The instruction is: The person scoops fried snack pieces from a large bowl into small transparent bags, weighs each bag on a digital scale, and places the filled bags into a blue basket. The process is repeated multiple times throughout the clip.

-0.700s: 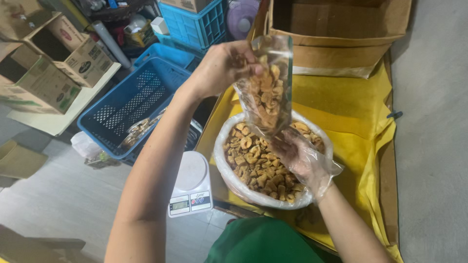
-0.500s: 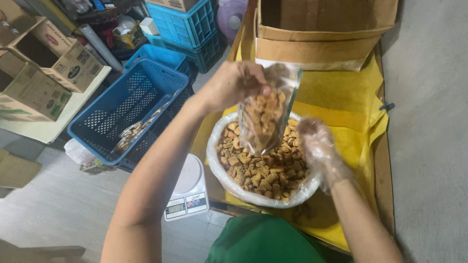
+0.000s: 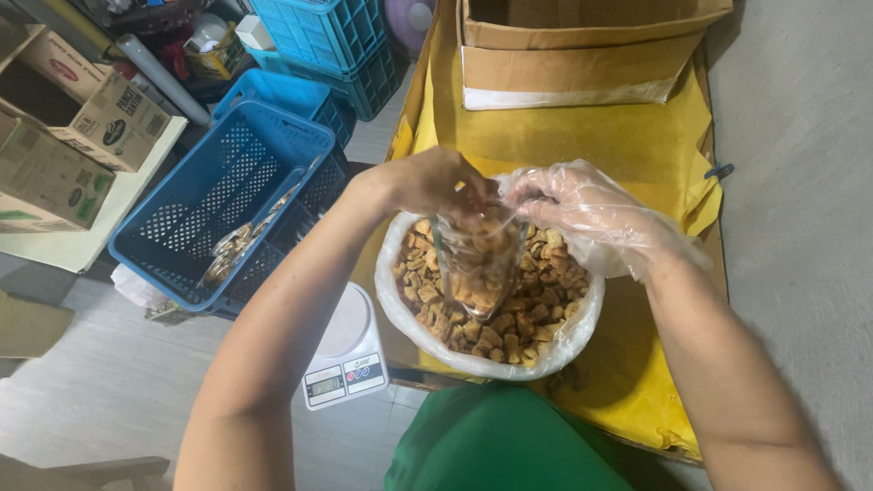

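Note:
A small clear plastic bag [image 3: 477, 264] filled with brown fried snack pieces hangs upright over a large bowl [image 3: 405, 323] lined with white plastic and heaped with the same snack pieces [image 3: 546, 300]. My bare left hand [image 3: 427, 182] pinches the bag's top on the left side. My right hand [image 3: 582, 214], in a loose clear plastic glove, grips the bag's top from the right. Both hands meet above the bowl's middle.
The bowl rests on a yellow sheet [image 3: 564, 136] with an open cardboard box [image 3: 582, 50] behind it. A white digital scale [image 3: 346, 359] sits left of the bowl. Blue plastic crates [image 3: 227, 200] and cardboard boxes [image 3: 64, 136] stand at the left.
The bag has come down from high above the bowl to just over the snacks. My right hand rose from the bowl to the bag's top.

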